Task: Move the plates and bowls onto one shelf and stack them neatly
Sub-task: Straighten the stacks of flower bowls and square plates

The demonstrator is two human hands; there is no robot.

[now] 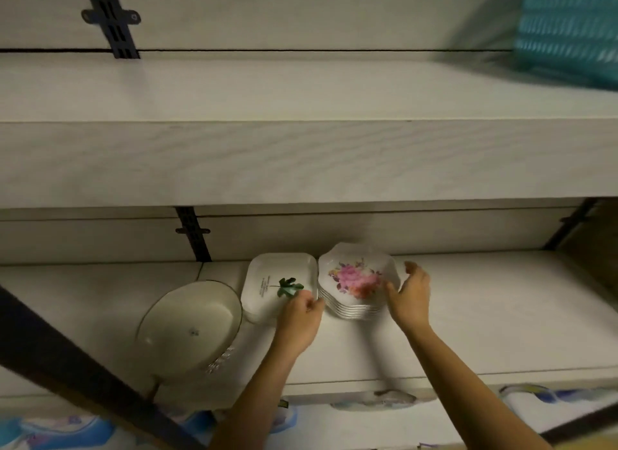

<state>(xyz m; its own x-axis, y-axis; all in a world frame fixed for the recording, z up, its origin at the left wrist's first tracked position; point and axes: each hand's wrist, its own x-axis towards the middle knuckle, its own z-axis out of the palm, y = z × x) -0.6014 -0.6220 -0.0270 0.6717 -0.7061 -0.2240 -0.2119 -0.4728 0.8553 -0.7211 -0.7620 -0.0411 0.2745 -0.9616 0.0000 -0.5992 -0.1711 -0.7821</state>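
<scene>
basket (568, 31): blurred, cut off by the right edge
plate (267, 272) print: too small to read
plate's near right corner: hidden by left hand (299, 319)

I see a teal slatted basket (568, 31) top right, blurred. One black slotted wall rail (112, 17) upper left, a second rail (194, 235) lower down, a third rail (572, 222) far right. A dark diagonal bar (67, 359) crosses lower left. Some blue-and-white printed packs (551, 406) along the bottom edge.

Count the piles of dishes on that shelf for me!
3: oval bowls left, square leaf plates middle, flower plates right. More may hide elsewhere.
</scene>
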